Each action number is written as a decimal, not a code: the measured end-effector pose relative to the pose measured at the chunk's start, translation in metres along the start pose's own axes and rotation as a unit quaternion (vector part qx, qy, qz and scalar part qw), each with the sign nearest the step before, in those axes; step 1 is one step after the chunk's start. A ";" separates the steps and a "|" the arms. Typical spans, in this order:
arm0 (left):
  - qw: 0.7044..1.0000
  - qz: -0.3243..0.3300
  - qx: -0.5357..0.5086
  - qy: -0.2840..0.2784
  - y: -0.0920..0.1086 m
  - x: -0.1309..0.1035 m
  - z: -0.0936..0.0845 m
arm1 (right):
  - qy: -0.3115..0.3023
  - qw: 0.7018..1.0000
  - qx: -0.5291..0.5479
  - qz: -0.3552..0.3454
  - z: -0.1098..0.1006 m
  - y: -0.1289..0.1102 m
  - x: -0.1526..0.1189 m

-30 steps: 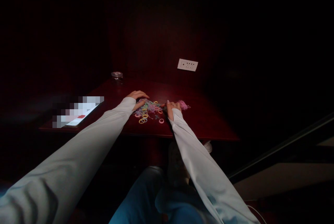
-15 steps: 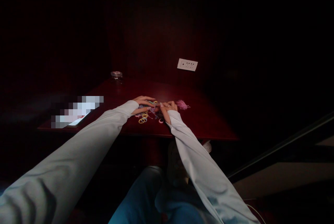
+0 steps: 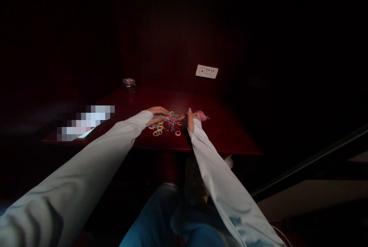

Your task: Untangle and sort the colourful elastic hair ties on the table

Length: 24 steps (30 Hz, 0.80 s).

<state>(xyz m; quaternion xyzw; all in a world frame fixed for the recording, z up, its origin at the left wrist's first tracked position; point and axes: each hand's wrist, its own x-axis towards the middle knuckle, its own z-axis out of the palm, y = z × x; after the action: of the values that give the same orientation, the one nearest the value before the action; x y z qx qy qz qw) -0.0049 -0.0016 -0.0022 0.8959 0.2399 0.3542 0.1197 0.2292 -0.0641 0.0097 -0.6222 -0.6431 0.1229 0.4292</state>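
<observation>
"With the bands [image 3: 169,118] as the clock's centre, where's a container?"

"Ten o'clock: a clear, lidded jar [image 3: 128,85] at the far left of the table [image 3: 235,135]. In this dimness I can't tell what it holds."

"And the bands?"

"A tangled pastel pile on the table, between both hands, with a few rings nearer the person, at five and seven o'clock. The left hand [image 3: 156,111] rests at nine, thumb and fingers wide apart over the pile. The right hand [image 3: 192,118], at three, has its thumb raised and fingers toward the pile; whether it grips a band, I cannot tell."

"What else?"

"A pink bundle [image 3: 204,116] just beyond the right hand; a lit phone [image 3: 86,134] at nine, with the left sleeve [image 3: 97,174] between it and the knees [image 3: 161,212]; a wall socket [image 3: 207,71] at one."

"Edges?"

"The front edge [image 3: 163,149] runs along six. Dark red tabletop stretches out at four."
</observation>
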 end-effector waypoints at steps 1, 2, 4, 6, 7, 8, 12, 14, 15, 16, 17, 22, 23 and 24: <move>1.000 0.001 0.000 0.000 0.000 0.000 0.000 | -0.013 1.000 0.000 -0.014 0.000 0.000 -0.001; 1.000 0.001 0.002 -0.001 0.000 0.000 0.000 | -0.030 0.999 0.000 -0.034 -0.001 -0.001 -0.002; 1.000 -0.001 0.010 -0.006 0.000 0.000 -0.001 | -0.070 0.994 -0.004 -0.079 -0.002 -0.005 -0.006; 1.000 -0.003 0.023 -0.012 0.002 0.000 -0.003 | -0.098 0.989 -0.017 -0.108 -0.004 -0.009 -0.009; 0.999 -0.002 0.028 -0.016 0.003 0.000 -0.004 | -0.106 0.988 -0.026 -0.111 -0.005 -0.011 -0.011; 0.999 -0.001 0.032 -0.021 0.004 0.000 -0.006 | -0.110 0.987 -0.033 -0.111 -0.006 -0.012 -0.012; 0.999 0.007 0.040 -0.037 0.008 0.000 -0.011 | -0.114 0.987 -0.042 -0.103 -0.005 -0.013 -0.013; 0.998 0.009 0.044 -0.038 0.009 0.001 -0.013 | -0.114 0.987 -0.036 -0.111 -0.004 -0.012 -0.013; 0.998 0.010 0.048 -0.036 0.010 0.001 -0.013 | -0.113 0.986 -0.033 -0.114 -0.004 -0.011 -0.013; 0.998 0.011 0.052 -0.033 0.010 0.001 -0.014 | -0.112 0.987 -0.031 -0.114 -0.005 -0.011 -0.013; 0.998 0.014 0.056 -0.029 0.010 0.001 -0.014 | -0.111 0.987 -0.031 -0.112 -0.005 -0.011 -0.013; 0.997 0.022 0.064 -0.024 0.010 0.001 -0.011 | -0.123 0.985 -0.044 -0.116 -0.007 -0.014 -0.015; 0.997 0.021 0.065 -0.025 0.010 0.001 -0.011 | -0.127 0.983 -0.048 -0.123 -0.006 -0.014 -0.015; 0.997 0.020 0.066 -0.026 0.010 0.001 -0.010 | -0.131 0.981 -0.052 -0.130 -0.006 -0.014 -0.016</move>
<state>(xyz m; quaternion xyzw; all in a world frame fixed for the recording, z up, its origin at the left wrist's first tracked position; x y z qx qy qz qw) -0.0080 -0.0094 0.0093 0.9155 0.2417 0.3161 0.0596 0.2214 -0.0836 0.0169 -0.5333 -0.7746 0.1136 0.3205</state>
